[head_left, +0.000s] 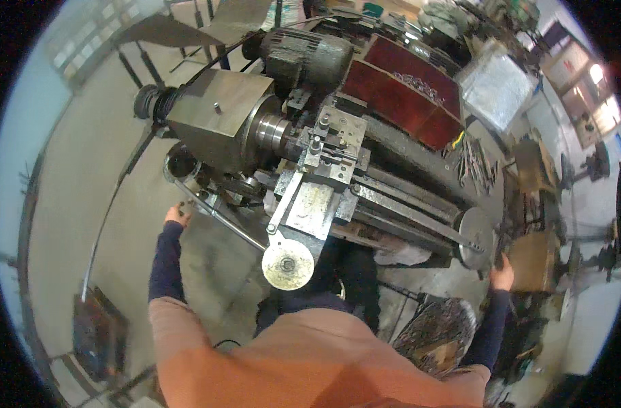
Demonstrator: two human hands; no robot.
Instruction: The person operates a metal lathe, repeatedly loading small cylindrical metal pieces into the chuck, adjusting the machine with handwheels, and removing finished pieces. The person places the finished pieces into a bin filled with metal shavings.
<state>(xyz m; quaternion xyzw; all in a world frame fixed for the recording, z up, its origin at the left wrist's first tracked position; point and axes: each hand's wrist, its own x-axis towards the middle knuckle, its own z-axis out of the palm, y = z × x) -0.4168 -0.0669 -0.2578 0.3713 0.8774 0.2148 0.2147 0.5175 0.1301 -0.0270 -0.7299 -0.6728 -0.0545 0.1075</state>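
The left hand (177,215) is half tucked behind the lathe's (303,156) lever (218,216), so its fingers and grip can't be made out. The right hand (503,274) is small at the tailstock handwheel (475,238), its grip unclear. The far clutter blurs, and the rim blacks out the corners.

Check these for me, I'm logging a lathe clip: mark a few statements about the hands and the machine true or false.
1. The left hand is at a lever at the lathe's headstock end. True.
2. The right hand holds a hammer. False: it is by the round handwheel at the tailstock end; its grip is unclear.
3. Both forearms wear dark sleeves. True.
4. The pale round disc lies on the floor. False: it is mounted on the carriage front.
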